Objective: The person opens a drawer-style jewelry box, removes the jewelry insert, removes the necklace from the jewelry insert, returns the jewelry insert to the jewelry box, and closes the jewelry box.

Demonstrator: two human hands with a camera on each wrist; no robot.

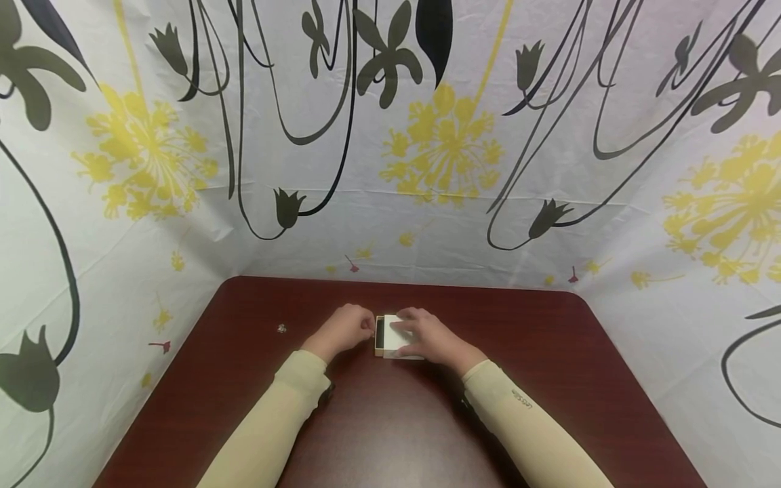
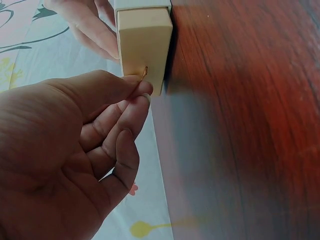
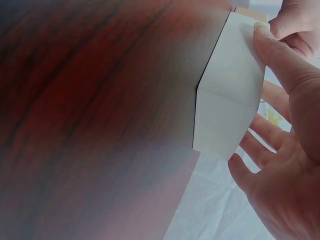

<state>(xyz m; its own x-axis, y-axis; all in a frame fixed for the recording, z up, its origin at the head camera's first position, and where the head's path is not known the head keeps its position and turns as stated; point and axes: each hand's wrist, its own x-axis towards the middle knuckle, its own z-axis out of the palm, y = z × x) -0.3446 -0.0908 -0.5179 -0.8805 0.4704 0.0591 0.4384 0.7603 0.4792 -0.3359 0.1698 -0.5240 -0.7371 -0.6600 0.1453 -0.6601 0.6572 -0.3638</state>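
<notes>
A small drawer-style box lies on the table, its white sleeve to the right and its cream drawer partly out to the left. A dark inside shows in the opened part. Thumb and fingertips of my left hand pinch a thin ribbon pull loop on the drawer's end face. My right hand grips the sleeve across its sides; in the right wrist view its thumb lies along the near long side.
A small shiny object lies left of my left hand on the dark red-brown table. Behind the table's far edge hangs a white cloth with yellow, grey and black plant prints, which also covers both sides.
</notes>
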